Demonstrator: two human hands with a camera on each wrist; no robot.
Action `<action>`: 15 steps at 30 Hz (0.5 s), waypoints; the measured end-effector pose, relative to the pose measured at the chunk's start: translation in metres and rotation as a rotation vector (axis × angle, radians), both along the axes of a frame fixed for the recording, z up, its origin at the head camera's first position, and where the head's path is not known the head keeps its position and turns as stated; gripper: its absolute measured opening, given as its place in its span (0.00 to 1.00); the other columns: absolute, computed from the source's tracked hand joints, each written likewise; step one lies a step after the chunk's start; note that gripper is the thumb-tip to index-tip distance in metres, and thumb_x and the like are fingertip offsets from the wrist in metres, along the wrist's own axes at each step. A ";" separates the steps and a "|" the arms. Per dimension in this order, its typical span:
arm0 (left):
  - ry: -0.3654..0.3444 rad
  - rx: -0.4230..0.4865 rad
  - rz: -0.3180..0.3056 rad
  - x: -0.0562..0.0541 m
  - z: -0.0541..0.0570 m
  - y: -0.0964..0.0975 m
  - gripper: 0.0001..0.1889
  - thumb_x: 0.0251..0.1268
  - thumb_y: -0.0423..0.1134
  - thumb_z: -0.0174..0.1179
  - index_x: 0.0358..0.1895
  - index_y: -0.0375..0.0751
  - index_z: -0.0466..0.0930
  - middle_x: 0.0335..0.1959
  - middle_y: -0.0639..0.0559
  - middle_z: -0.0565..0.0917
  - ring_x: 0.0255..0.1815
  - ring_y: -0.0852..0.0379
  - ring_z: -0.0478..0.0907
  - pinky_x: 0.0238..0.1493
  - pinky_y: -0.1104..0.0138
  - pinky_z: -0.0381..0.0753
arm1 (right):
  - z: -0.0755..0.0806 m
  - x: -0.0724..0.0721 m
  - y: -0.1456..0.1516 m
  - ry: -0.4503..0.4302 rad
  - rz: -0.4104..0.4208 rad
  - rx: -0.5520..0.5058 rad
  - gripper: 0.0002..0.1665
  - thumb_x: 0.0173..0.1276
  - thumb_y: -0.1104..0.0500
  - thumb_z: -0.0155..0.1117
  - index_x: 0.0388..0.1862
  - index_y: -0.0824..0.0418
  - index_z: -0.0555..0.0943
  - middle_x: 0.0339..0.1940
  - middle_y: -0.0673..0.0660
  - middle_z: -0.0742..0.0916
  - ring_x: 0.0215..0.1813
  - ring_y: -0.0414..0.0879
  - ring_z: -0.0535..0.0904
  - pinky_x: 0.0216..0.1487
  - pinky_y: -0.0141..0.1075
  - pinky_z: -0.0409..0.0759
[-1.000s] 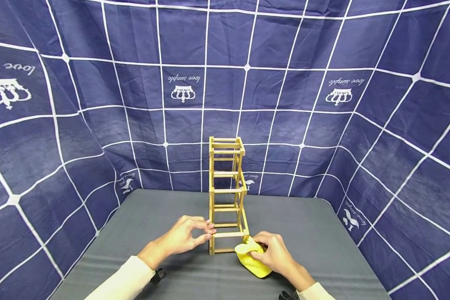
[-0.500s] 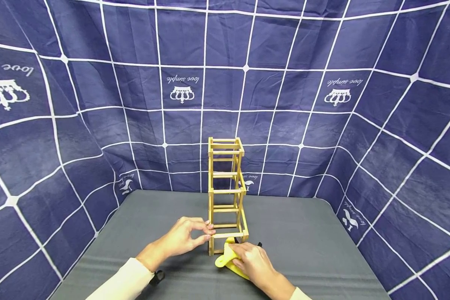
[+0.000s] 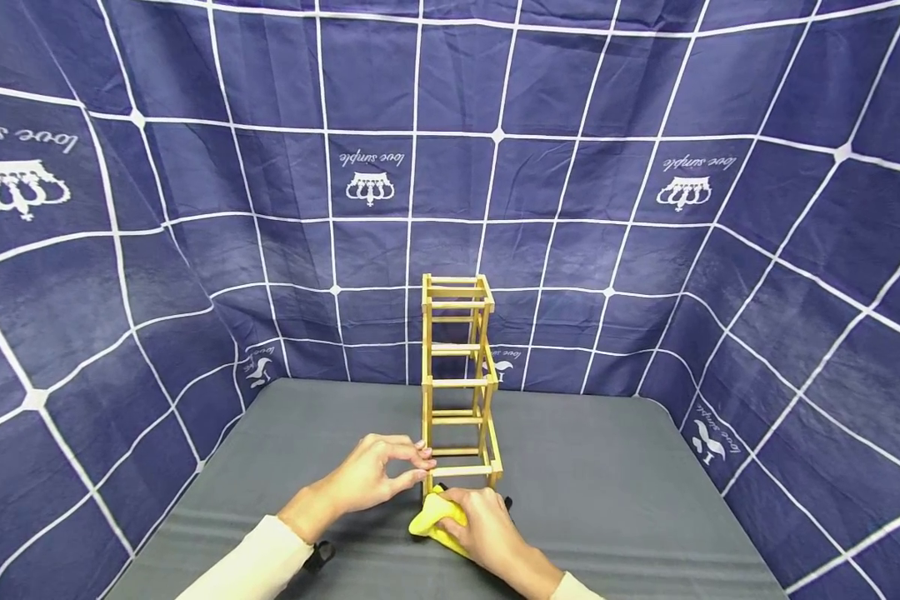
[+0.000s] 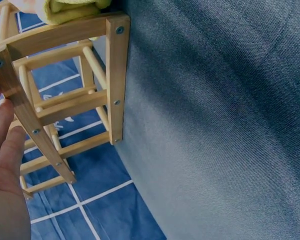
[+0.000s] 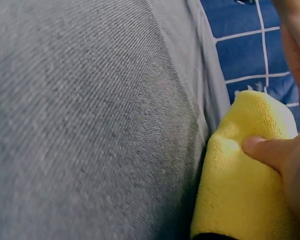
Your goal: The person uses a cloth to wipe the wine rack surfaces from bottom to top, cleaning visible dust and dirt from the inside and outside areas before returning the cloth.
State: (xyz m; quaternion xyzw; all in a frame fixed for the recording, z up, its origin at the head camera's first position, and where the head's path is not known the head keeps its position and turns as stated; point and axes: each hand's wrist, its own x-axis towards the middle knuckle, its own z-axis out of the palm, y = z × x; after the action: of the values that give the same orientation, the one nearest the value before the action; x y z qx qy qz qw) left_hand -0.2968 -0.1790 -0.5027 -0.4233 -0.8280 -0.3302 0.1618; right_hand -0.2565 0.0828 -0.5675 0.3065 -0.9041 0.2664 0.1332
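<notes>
A tiered, step-shaped wooden rack (image 3: 459, 383) with slim posts and rungs stands upright at mid-table. My left hand (image 3: 378, 471) pinches its front left corner, thumb and fingers on the post beside the front top bar. In my right hand (image 3: 487, 529) is a folded yellow cloth (image 3: 435, 515), held against the low front of the rack near the left leg and hiding the bottom rung. The right wrist view shows the thumb pressing into the fluffy cloth (image 5: 240, 175). Screw heads dot the rack's side posts in the left wrist view, where the cloth (image 4: 72, 12) lies along one bar.
A grey cloth-covered table (image 3: 607, 483) spreads out around the rack. Behind it and at both sides hangs a dark blue curtain (image 3: 555, 183) with white grid lines. A black strap (image 3: 321, 554) sits by the left wrist.
My right hand has slid left with the yellow cloth, from the rack's front right leg across to its front left leg. The left hand keeps its hold and the rack stays put.
</notes>
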 end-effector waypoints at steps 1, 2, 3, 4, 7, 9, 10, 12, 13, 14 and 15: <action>0.006 0.003 0.001 0.000 0.000 0.001 0.07 0.76 0.35 0.80 0.47 0.54 0.99 0.53 0.63 0.98 0.58 0.59 0.97 0.68 0.49 0.96 | 0.000 0.000 0.002 -0.003 0.006 -0.011 0.18 0.70 0.52 0.89 0.55 0.56 0.96 0.49 0.49 1.00 0.48 0.38 0.96 0.43 0.33 0.94; 0.016 0.006 0.003 -0.001 -0.001 0.002 0.07 0.75 0.34 0.81 0.47 0.55 0.99 0.53 0.63 0.98 0.58 0.59 0.97 0.68 0.50 0.96 | 0.001 0.000 0.004 0.001 0.013 -0.022 0.18 0.71 0.52 0.88 0.56 0.57 0.96 0.50 0.50 1.00 0.49 0.40 0.97 0.45 0.33 0.95; 0.026 0.011 0.005 -0.001 -0.001 0.002 0.08 0.75 0.34 0.81 0.47 0.54 0.99 0.52 0.63 0.99 0.57 0.58 0.97 0.67 0.51 0.97 | 0.002 0.001 0.006 0.015 0.019 -0.035 0.18 0.73 0.53 0.88 0.57 0.58 0.96 0.51 0.51 1.00 0.51 0.42 0.98 0.47 0.34 0.96; 0.032 0.017 0.004 -0.002 -0.001 0.003 0.08 0.74 0.34 0.81 0.47 0.54 0.99 0.52 0.62 0.99 0.57 0.58 0.98 0.65 0.52 0.97 | 0.004 0.002 0.010 0.033 0.028 -0.052 0.19 0.73 0.54 0.87 0.58 0.59 0.95 0.52 0.53 1.00 0.52 0.44 0.98 0.48 0.34 0.97; 0.039 0.033 -0.001 -0.001 -0.002 0.006 0.08 0.74 0.33 0.81 0.48 0.52 0.99 0.52 0.59 0.99 0.58 0.55 0.98 0.66 0.52 0.97 | 0.013 0.008 0.025 0.142 0.056 -0.107 0.19 0.72 0.59 0.87 0.60 0.61 0.94 0.53 0.54 0.99 0.54 0.48 0.98 0.52 0.36 0.98; 0.044 0.043 0.006 0.000 -0.003 0.006 0.08 0.73 0.33 0.82 0.49 0.51 1.00 0.52 0.56 1.00 0.59 0.52 0.98 0.66 0.51 0.97 | 0.025 0.011 0.038 0.256 0.070 -0.148 0.21 0.68 0.63 0.89 0.59 0.59 0.94 0.52 0.52 0.99 0.53 0.47 0.98 0.52 0.36 0.97; 0.048 0.051 0.013 0.001 -0.003 0.006 0.08 0.73 0.33 0.82 0.49 0.50 1.00 0.52 0.54 1.00 0.59 0.51 0.99 0.66 0.49 0.97 | 0.033 0.013 0.045 0.312 0.079 -0.172 0.23 0.66 0.64 0.90 0.59 0.59 0.94 0.52 0.51 0.99 0.51 0.46 0.97 0.51 0.34 0.96; 0.058 0.062 0.033 0.002 -0.003 0.006 0.09 0.70 0.32 0.83 0.48 0.50 1.00 0.50 0.52 1.00 0.58 0.49 0.99 0.65 0.46 0.96 | 0.052 0.013 0.058 0.430 0.086 -0.217 0.26 0.61 0.67 0.91 0.58 0.58 0.94 0.51 0.50 0.99 0.50 0.45 0.97 0.52 0.32 0.95; 0.061 0.068 0.038 0.003 -0.003 0.006 0.09 0.69 0.32 0.84 0.47 0.49 1.00 0.50 0.51 1.00 0.57 0.49 0.99 0.65 0.45 0.96 | 0.061 0.013 0.064 0.483 0.085 -0.241 0.27 0.59 0.69 0.91 0.58 0.59 0.94 0.51 0.51 0.99 0.49 0.46 0.96 0.53 0.32 0.95; 0.064 0.071 0.041 0.003 -0.003 0.006 0.09 0.68 0.31 0.84 0.46 0.49 1.00 0.49 0.51 1.00 0.57 0.49 0.99 0.65 0.45 0.96 | 0.071 0.012 0.070 0.525 0.080 -0.264 0.29 0.57 0.71 0.90 0.59 0.60 0.94 0.51 0.52 0.98 0.49 0.47 0.96 0.55 0.33 0.94; 0.069 0.074 0.041 0.003 -0.003 0.006 0.09 0.68 0.31 0.85 0.46 0.49 1.00 0.48 0.51 1.00 0.57 0.49 0.99 0.65 0.45 0.96 | 0.080 0.010 0.074 0.557 0.073 -0.278 0.29 0.56 0.72 0.89 0.59 0.61 0.94 0.51 0.54 0.98 0.49 0.48 0.96 0.54 0.34 0.94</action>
State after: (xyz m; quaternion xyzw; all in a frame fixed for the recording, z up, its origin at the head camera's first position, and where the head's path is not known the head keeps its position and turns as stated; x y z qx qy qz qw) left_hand -0.2937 -0.1728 -0.5053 -0.4114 -0.8176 -0.3422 0.2126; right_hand -0.2462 0.1573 -0.4879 0.3791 -0.7761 0.2978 0.4065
